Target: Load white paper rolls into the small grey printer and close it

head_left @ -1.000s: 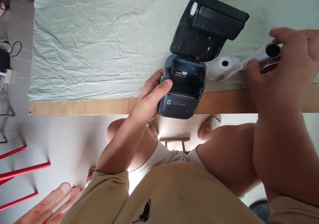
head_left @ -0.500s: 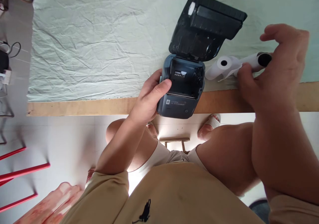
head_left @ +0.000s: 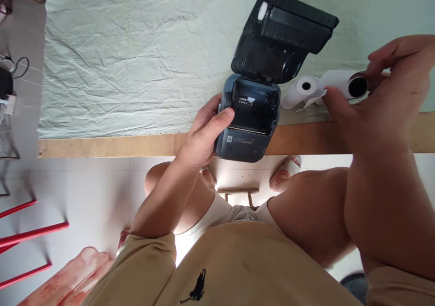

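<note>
Pale cloth [head_left: 136, 61] on table | left hand [head_left: 204, 133] grips printer [head_left: 249, 120], lid open | right hand [head_left: 384, 102] pinches paper roll [head_left: 343, 81] right of printer | second roll [head_left: 302, 90] between.

Printer [head_left: 249, 120]: matt dark plastic. Rolls [head_left: 302, 90]: smooth white paper. Cloth [head_left: 136, 56]: creased, pale. Table edge [head_left: 112, 145]: bare wood, probably.

Position: one camera, worn on the person's head.
Facing: forward and steeply down, across the table edge [head_left: 102, 145] to the lap [head_left: 238, 260].
Nearness: close; printer [head_left: 249, 124] centred, right hand [head_left: 384, 102] cropped at the frame's right edge.
</note>
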`<state>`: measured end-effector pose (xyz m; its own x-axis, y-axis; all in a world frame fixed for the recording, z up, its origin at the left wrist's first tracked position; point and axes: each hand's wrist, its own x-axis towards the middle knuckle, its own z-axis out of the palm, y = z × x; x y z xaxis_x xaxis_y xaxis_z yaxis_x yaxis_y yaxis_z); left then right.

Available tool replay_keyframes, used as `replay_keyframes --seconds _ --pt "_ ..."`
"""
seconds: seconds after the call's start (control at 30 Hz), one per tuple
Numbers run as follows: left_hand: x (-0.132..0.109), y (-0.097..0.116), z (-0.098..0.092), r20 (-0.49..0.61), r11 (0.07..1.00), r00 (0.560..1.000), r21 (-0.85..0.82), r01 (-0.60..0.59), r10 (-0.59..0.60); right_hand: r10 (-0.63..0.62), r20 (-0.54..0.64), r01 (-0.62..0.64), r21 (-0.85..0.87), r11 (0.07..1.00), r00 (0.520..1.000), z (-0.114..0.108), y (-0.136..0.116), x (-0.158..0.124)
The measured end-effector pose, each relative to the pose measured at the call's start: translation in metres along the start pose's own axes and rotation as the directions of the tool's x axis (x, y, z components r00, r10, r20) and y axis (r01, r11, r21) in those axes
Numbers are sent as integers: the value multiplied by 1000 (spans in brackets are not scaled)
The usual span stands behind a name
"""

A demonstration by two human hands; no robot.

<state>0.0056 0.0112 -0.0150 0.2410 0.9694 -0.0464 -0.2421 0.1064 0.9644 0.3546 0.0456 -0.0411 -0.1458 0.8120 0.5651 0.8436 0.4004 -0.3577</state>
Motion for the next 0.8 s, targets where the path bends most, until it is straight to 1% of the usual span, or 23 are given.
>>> replay_keyframes --seconds 0.17,0.23,0.33,0.4,0.5,0.63,0.8 --pt "0 -3 -1 -15 1000 1000 19 15 -15 113 89 -110 -34 993 990 -1 -4 3" --pt "0 -2 -1 -21 999 999 23 25 -24 118 64 -115 -61 992 991 -2 -9 4" --pt "0 -2 -1 -23 999 999 17 35 -35 90 -27 -92 -83 992 996 -3 -17 7" --pt "0 -2 -1 -21 999 999 16 39 -38 95 -59 -98 -61 993 994 -3 -23 8" --pt "0 -1 -1 -21 999 999 14 40 -39 127 -50 -127 1 992 991 -2 -27 9" --pt "0 0 0 -12 1000 1000 -5 29 -29 165 -39 -162 70 984 986 0 -20 8" --pt "-1 0 0 -14 999 999 1 47 -47 279 34 -281 133 951 960 5 -15 2"
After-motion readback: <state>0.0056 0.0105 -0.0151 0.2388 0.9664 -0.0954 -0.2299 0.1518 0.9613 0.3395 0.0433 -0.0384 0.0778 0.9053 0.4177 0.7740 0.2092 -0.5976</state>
